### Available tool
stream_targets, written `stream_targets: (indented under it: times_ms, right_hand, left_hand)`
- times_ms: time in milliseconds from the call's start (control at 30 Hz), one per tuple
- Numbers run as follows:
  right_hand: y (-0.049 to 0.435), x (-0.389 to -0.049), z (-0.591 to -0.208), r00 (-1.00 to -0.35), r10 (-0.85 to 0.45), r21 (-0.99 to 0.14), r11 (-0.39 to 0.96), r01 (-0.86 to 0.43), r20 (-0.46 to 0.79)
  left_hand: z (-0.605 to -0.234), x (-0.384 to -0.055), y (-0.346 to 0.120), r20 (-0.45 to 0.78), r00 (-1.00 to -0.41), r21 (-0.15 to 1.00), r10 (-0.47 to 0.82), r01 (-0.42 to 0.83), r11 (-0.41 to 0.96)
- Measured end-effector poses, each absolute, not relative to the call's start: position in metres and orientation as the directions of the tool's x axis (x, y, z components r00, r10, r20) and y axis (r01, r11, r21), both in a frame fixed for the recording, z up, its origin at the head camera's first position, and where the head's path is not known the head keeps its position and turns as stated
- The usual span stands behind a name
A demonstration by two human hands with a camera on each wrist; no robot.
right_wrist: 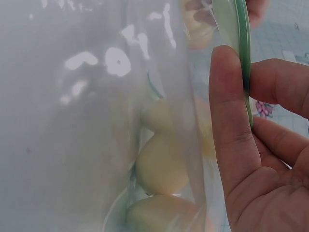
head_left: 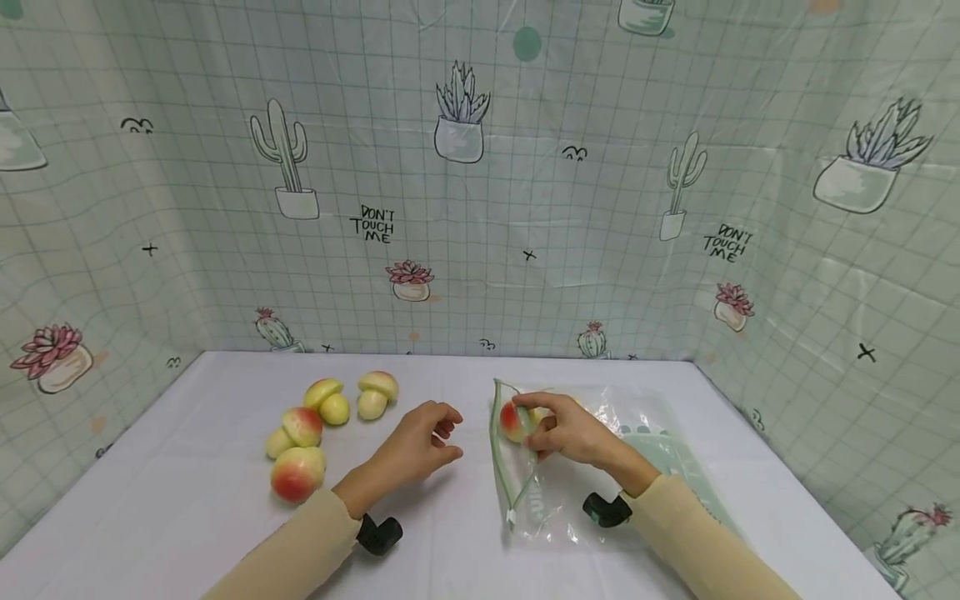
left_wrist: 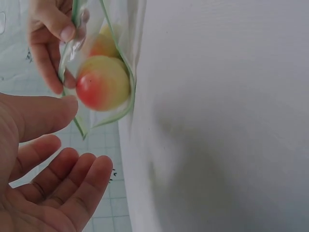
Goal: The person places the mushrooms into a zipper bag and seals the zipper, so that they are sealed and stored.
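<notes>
A clear zip bag (head_left: 570,508) with a green-edged mouth lies on the right of the table, its mouth spread apart and facing left. My right hand (head_left: 573,429) pinches the green edge (right_wrist: 245,53) of that mouth between thumb and fingers. Just inside the mouth sits a red-and-yellow peach (left_wrist: 104,83), with another peach (left_wrist: 104,44) behind it. More pale yellow fruits (right_wrist: 161,164) show through the plastic in the right wrist view. My left hand (head_left: 412,446) hovers left of the bag mouth, holding nothing, its fingers loosely bent and thumb apart.
Several yellow-and-red peaches (head_left: 297,475) lie in a loose group on the left of the white table (head_left: 450,550). Among them, a yellow pair (head_left: 326,400) rests farther back. A patterned curtain (head_left: 480,208) stands behind the table and along both sides.
</notes>
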State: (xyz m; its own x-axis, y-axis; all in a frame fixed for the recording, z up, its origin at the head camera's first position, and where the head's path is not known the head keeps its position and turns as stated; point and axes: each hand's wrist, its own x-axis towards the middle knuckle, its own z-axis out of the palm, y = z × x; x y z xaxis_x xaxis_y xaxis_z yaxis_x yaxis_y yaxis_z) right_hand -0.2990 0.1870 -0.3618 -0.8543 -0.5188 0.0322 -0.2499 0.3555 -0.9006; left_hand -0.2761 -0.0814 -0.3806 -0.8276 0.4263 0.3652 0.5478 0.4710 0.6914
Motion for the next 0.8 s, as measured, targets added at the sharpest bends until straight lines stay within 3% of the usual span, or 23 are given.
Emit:
stream_targets:
  times_ms: [533,800]
  right_hand:
    - [0.187,-0.300,-0.363,-0.853,-0.520,-0.902,0.353,-0.248,0.031]
    - [0.187,-0.300,-0.363,-0.852,-0.522,-0.900,0.357,-0.250,0.029]
  left_hand:
    - [-0.370,-0.250,-0.130,0.411,-0.805,0.571,0.427,0.593,0.568]
    - [-0.364,-0.238,-0.152,0.386,-0.844,0.553,0.372,0.534,0.639]
